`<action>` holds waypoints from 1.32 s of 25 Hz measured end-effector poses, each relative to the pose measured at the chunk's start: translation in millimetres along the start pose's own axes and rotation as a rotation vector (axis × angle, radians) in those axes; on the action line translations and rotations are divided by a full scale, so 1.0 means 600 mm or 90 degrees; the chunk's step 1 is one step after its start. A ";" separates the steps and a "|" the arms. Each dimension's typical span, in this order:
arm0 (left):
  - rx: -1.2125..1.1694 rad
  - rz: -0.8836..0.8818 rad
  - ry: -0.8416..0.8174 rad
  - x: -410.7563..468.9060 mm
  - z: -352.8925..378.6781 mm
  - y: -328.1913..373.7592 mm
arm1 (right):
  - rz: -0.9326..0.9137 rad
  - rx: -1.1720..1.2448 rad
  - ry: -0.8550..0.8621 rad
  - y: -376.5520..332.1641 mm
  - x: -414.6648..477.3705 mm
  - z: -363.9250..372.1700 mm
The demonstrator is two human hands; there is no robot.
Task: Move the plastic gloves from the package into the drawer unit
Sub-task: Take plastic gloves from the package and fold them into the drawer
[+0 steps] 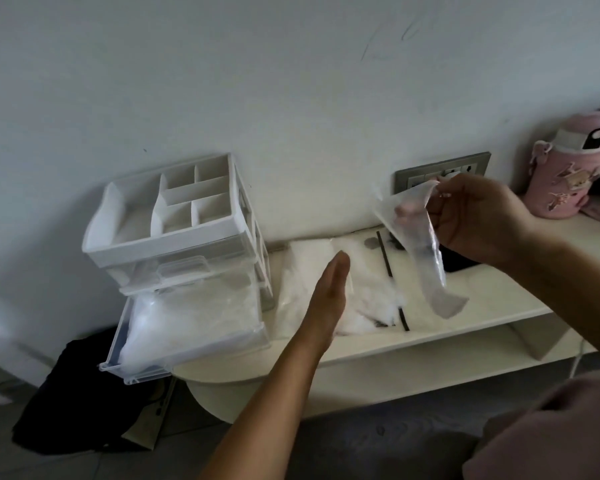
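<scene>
Her right hand (478,220) pinches one clear, thin plastic glove (426,258), which dangles above the cream shelf (499,292). Her left hand (329,292) is flat with straight fingers and holds nothing, above the one white crinkled package (302,268). The white plastic drawer unit (187,244) shows two clear drawers. The lower drawer (187,348) is pulled out, heaped with gloves (187,313). One pink bottle (565,174) stands far right.

Dim flat light, soft shadow left of my left hand (329,292), my right hand (478,220) slightly blurred, edges bowed
</scene>
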State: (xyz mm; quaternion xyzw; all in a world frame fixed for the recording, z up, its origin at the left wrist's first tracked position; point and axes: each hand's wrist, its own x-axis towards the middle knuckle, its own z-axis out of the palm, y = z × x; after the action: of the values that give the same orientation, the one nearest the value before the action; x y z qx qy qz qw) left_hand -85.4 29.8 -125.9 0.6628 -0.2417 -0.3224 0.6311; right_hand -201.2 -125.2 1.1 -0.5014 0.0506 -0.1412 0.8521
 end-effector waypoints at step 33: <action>0.194 0.073 0.036 -0.169 -0.281 0.191 | 0.132 -0.502 -0.209 0.136 0.082 0.210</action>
State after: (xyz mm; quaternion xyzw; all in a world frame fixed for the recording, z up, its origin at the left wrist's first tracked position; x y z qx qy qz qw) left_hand -20.4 208.5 -0.6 0.7451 -0.3072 -0.2266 0.5470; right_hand -109.9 3.4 -4.9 -0.7962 0.0150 0.0567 0.6022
